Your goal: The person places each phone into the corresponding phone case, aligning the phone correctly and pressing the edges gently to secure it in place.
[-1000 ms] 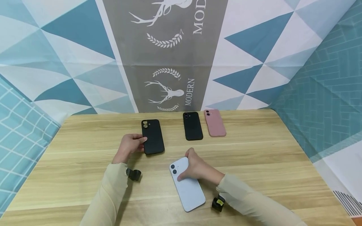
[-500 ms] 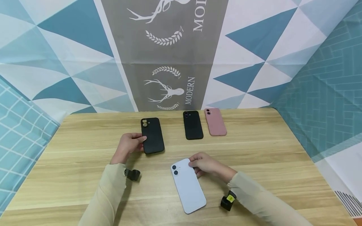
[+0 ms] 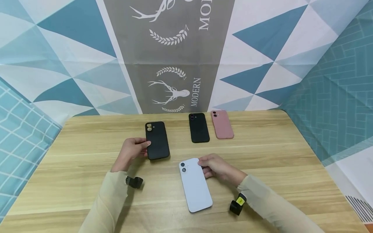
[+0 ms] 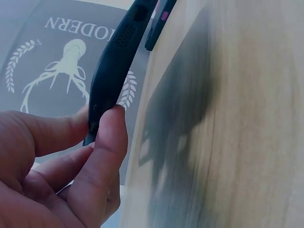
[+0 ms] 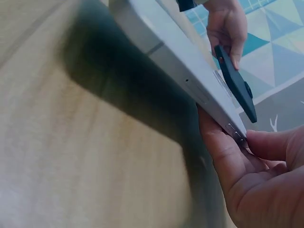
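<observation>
A black phone case (image 3: pixel 158 140) with camera cutouts is pinched at its left edge by my left hand (image 3: pixel 132 151). In the left wrist view the case (image 4: pixel 111 71) stands edge-on between thumb and fingers, its shadow falling on the wood. My right hand (image 3: pixel 220 169) pinches a white phone (image 3: pixel 196 187) by its upper right edge, the phone's back with two lenses facing up. Seen from the right wrist, the phone (image 5: pixel 175 61) is raised over the table with a dark shadow below, and the black case (image 5: pixel 236 85) appears beyond it.
At the back of the wooden table (image 3: pixel 87 155) lie a black phone or case (image 3: pixel 199 127) and a pink one (image 3: pixel 222 124), side by side. A patterned cloth backdrop (image 3: pixel 175 48) rises behind the table's far edge.
My right hand has shifted from lying across the phone's back to pinching its upper right edge, and the phone has moved slightly away from me. The left hand and case have barely moved.
</observation>
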The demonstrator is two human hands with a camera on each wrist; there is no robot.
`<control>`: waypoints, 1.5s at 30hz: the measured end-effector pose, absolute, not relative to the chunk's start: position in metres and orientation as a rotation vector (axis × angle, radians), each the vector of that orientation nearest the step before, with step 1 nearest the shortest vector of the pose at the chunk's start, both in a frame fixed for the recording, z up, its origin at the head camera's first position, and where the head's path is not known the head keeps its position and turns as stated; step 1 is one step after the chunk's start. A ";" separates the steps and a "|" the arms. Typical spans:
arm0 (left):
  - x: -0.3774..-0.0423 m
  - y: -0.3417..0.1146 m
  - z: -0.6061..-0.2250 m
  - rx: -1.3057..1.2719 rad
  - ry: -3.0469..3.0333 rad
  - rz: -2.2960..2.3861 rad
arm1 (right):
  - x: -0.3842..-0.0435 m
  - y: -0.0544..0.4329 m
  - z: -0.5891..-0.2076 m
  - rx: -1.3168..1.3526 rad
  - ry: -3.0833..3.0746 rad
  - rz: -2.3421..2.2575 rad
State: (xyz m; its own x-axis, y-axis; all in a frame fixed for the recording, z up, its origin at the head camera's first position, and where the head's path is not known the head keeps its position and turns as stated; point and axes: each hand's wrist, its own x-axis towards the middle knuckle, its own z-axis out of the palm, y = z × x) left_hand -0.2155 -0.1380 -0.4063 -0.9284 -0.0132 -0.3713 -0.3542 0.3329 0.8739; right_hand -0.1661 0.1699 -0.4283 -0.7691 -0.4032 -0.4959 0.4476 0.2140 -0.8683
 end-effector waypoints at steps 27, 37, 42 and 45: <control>-0.188 -0.125 -0.398 -0.218 2.136 1.783 | -0.199 0.171 -0.400 0.172 1.887 -1.784; -0.180 -0.118 -0.397 -0.187 2.123 1.795 | -0.204 0.167 -0.396 0.181 1.883 -1.792; -0.177 -0.115 -0.397 -0.175 2.123 1.796 | -0.206 0.164 -0.394 0.187 1.883 -1.799; -0.175 -0.113 -0.397 -0.160 2.114 1.804 | -0.207 0.162 -0.392 0.168 1.885 -1.803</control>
